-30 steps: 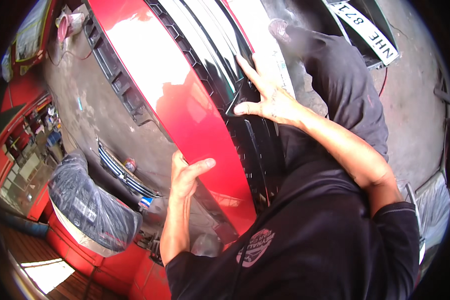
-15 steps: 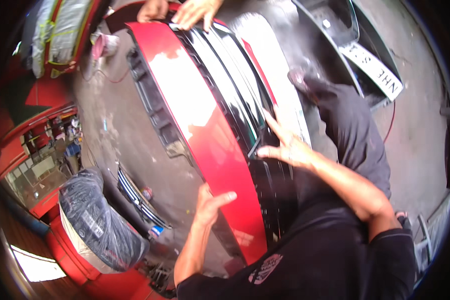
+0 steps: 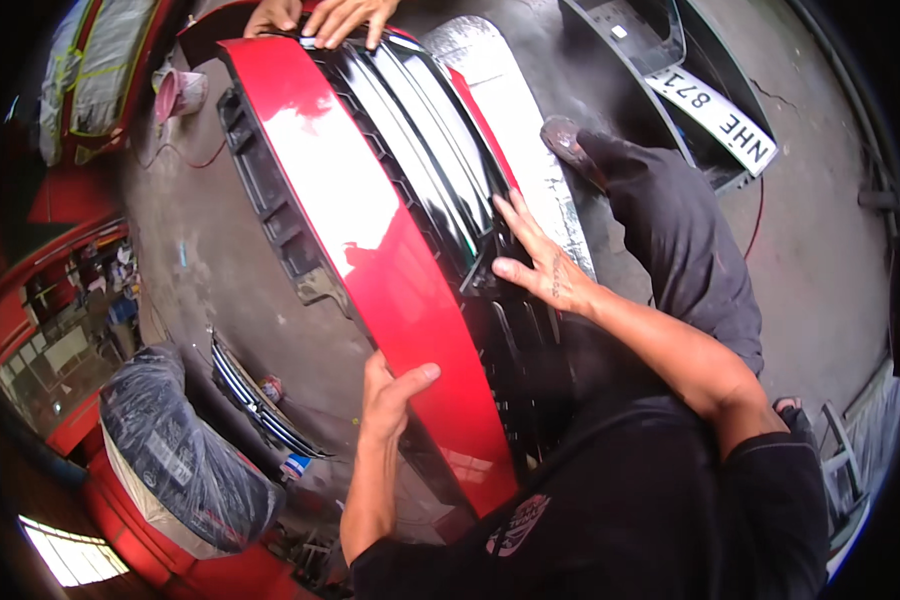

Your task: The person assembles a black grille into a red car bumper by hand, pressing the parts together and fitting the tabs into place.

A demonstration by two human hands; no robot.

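A glossy red car bumper (image 3: 405,285) runs lengthwise in front of me. My left hand (image 3: 392,395) grips its left edge, thumb on the red face and fingers tucked out of sight beneath. Set in its middle is a black grille (image 3: 465,215) with chrome strips. My right hand (image 3: 542,258) is spread over the near end of this grille, nothing held in it; whether the thumb touches is unclear. At the bumper's far end, another person's hands (image 3: 335,18) rest on the edge of the grille.
A white padded board (image 3: 505,85) lies right of the bumper. A dark panel with a number plate (image 3: 718,122) is at the far right. On the left are a plastic-wrapped part (image 3: 185,455), a loose chrome-striped grille (image 3: 260,405) and a pink bucket (image 3: 180,95).
The whole view has shifted, so everything sits further left. My right thumb has drawn up from the grille's corner, nearer the fingers. My left hand keeps its grip.
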